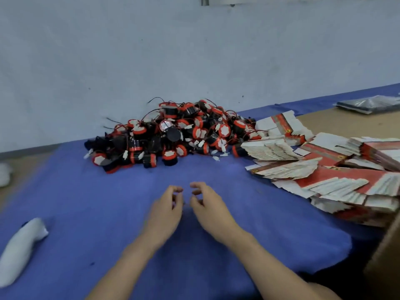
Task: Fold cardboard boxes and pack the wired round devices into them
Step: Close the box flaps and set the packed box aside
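A pale, scuffed wall (194, 50) runs behind the workbench, and a blue cloth (108, 213) covers most of the bench top, with bare tan surface showing at the far right. Right up against the wall sits a heap of wired round devices (173, 135), black bodies with red rims and white faces, thin red and black wires and small white plugs poking out all round. Just to the right of that heap, sprawling over the cloth edge, are fanned stacks of flat box blanks (324, 169), red and white, none folded up. Down in the middle, both bare hands hover low over the open cloth, well short of the heap. The left hand (166, 208) has its fingers curled, thumb and fingertips close but holding nothing that can be made out. The right hand (207, 204) mirrors it, fingers bent inward, nothing visible between them, and the two hands almost meet at the fingertips. Off at the lower left lies a white cloth bundle (21, 245), blurred. At the lower right a brown cardboard carton (385, 256) edges in. Far back on the right, a dark plastic-wrapped packet (368, 103) rests on the table.
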`<state>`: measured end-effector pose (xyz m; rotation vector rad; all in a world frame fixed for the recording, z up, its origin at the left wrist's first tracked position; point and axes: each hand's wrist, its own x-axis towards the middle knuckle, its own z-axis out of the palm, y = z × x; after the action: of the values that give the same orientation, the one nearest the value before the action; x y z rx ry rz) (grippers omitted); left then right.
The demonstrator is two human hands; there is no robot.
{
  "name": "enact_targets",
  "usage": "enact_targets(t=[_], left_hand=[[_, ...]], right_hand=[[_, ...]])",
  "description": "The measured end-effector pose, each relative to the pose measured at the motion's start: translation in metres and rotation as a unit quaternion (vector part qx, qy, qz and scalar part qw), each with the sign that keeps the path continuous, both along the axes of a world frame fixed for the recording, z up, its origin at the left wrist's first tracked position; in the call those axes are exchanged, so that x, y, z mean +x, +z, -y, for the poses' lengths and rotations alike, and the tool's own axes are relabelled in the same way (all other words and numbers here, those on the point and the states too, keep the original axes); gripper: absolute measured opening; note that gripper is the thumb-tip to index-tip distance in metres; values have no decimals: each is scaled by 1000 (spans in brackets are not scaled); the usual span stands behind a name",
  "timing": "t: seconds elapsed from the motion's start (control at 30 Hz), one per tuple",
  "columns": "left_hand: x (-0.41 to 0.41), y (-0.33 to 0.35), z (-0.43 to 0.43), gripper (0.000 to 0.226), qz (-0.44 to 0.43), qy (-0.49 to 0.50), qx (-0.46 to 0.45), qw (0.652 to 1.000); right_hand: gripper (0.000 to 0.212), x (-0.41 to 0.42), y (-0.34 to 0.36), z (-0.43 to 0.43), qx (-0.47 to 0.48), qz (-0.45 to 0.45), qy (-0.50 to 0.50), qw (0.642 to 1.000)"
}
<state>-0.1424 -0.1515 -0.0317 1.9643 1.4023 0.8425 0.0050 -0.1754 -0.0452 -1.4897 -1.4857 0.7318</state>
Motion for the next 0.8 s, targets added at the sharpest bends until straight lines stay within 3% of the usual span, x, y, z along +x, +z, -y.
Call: enact_targets(t=[0.17,0.4,0.47,0.53,0.6,0.7,0.8], left_hand=[[-23,-17,-13,19,3,20,11,1000],[-18,-23,-5,19,-92,-19,80,992],[-17,-23,-6,20,-112,-20,95,989],[-16,-22,-5,21,-115,-21,90,989],[-16,-21,-3,22,-115,-22,89,989],[-15,-19,0,21,-127,-20,102,986],[-14,-20,-1,21,-134,-17,108,985]], right_hand=[[27,17,4,-22,-28,60,24,998],[26,53,14,-29,-21,15,-122,992],[27,64,17,-25,18,90,-167,982],[28,73,20,-19,67,227,-226,945],[31,85,22,-13,89,306,-286,904],[46,106,23,-4,7,352,-334,874],[58,123,19,7,-94,383,-318,862]])
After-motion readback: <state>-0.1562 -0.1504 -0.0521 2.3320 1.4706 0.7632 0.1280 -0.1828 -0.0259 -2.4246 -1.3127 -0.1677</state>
